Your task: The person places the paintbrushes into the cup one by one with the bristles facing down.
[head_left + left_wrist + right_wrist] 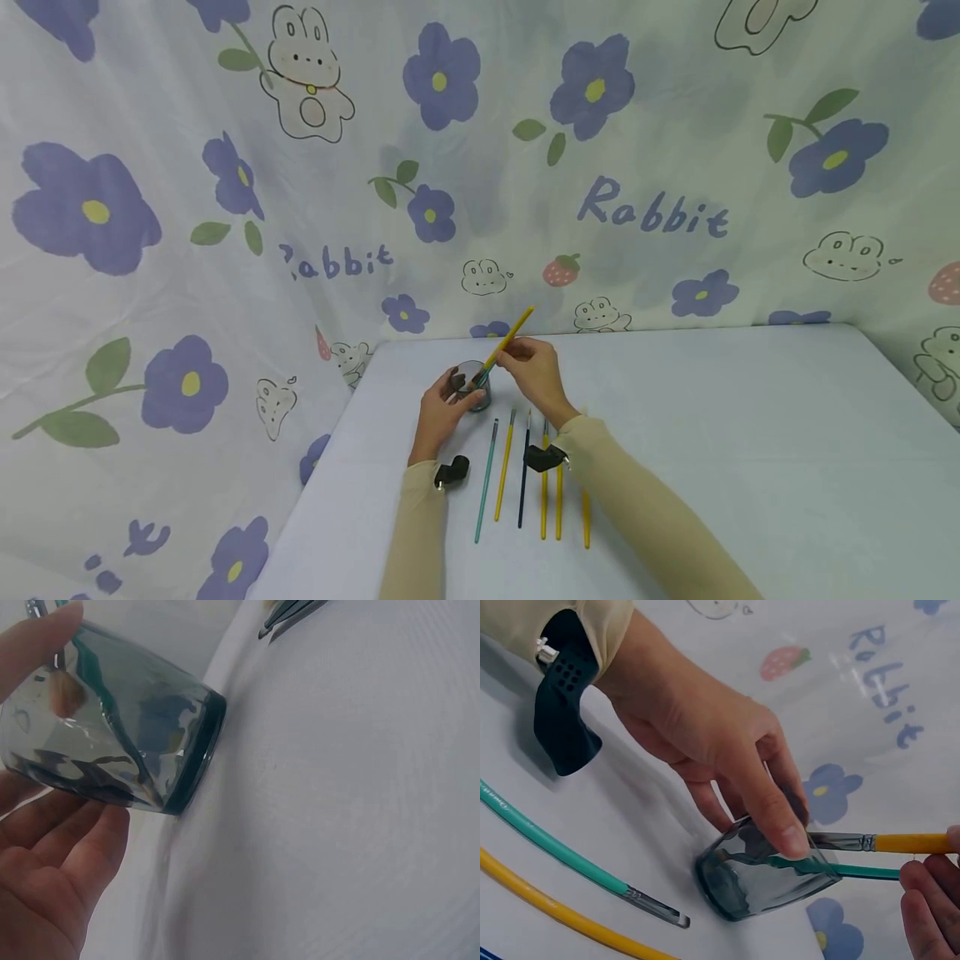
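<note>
Fingers: left hand [438,410] wraps glass [474,385], steadying it; right hand [534,375] pinches yellow brush [511,337].
Glass: table [750,467] centre, brush tips inside.
Spare brushes [525,475]: six o'clock of glass, side by side.

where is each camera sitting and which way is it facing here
Head: worn high, looking forward and down at the table; both sleeved arms, left hand and right hand show.
Left wrist: low beside the glass, facing across the table; only left-hand fingers show.
Right wrist: looks back at the left hand gripping the glass; right fingertips hold a yellow brush.
All three views share the glass.
</note>
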{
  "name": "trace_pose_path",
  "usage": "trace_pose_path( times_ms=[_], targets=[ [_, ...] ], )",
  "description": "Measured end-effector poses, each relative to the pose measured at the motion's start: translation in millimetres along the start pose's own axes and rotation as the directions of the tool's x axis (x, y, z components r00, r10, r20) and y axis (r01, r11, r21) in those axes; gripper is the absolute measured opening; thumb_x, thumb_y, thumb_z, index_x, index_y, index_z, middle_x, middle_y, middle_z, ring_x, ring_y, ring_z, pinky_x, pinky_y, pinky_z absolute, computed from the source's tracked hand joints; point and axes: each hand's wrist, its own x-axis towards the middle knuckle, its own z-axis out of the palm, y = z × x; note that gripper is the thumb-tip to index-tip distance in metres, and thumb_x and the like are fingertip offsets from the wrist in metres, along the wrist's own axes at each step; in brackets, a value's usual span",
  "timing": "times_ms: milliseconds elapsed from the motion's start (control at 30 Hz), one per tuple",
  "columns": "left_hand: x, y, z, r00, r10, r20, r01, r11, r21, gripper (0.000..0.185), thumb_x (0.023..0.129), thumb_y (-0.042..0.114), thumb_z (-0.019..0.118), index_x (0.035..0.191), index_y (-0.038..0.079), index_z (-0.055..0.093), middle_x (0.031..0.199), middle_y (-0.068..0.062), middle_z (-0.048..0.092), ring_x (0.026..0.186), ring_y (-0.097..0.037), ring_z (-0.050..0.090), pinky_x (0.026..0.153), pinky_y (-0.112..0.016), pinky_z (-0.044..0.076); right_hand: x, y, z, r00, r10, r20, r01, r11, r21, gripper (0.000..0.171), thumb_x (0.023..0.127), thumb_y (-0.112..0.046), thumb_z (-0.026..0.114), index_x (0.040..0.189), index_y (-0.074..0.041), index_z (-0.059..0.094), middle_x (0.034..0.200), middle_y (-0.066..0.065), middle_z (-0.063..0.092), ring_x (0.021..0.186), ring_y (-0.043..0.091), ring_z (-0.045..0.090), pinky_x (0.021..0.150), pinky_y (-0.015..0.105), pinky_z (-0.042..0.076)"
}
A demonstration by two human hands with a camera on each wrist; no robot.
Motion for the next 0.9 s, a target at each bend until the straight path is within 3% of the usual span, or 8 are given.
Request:
trace_pose_path(
  times_ms=[200,467,667,900],
  targets=[
    [-1.1,1.6,-0.6,1.000,0.002,0.001,-0.002,1.000,-0.004,0.091,0.082,0.044,0.088,0.155,0.008,0.047,0.149,-0.020,0.058,0.143,-0.037,0.054,0.117,-0.048,0.049,-1.3,5.3,3.7,1.000,0.016,0.021,-0.016,1.000,-0.012,0.013,0.093,-0.016,0.078,0.102,-0.007,0.079,0.091,0.011,0.079,0.087,0.026,0.076,0.073,0.024,0.059],
    [-1.7,1.9,0.1,1.000,0.015,0.003,-0.015,1.000,-0.024,0.090,0.084,0.041,0.087,0.156,0.007,0.045,0.150,-0.022,0.058,0.143,-0.037,0.054,0.116,-0.049,0.049,-2.6,9.1,5.7,0.998,0.031,0.058,-0.027,0.997,-0.071,0.014,0.095,-0.018,0.076,0.103,-0.007,0.078,0.090,0.009,0.078,0.082,0.016,0.074,0.076,0.029,0.063],
    [-1.2,-0.3,-0.2,1.000,0.013,0.001,-0.013,1.000,-0.023,0.091,0.082,0.043,0.088,0.155,0.008,0.046,0.150,-0.020,0.058,0.142,-0.036,0.054,0.116,-0.048,0.049,-2.9,10.0,4.1,0.993,0.048,0.111,-0.029,0.986,-0.164,0.016,0.095,-0.021,0.076,0.102,-0.007,0.079,0.091,0.008,0.079,0.083,0.023,0.075,0.075,0.030,0.060],
    [0.3,-4.2,-0.4,0.999,0.032,0.004,-0.032,0.999,-0.015,0.092,0.081,0.047,0.088,0.154,0.010,0.048,0.148,-0.018,0.060,0.141,-0.036,0.055,0.115,-0.048,0.050,-5.0,12.6,-12.5,0.982,0.070,0.174,-0.022,0.965,-0.262,0.027,0.094,-0.020,0.077,0.113,-0.001,0.075,0.095,0.009,0.080,0.083,0.016,0.075,0.086,0.042,0.064]
  ],
)
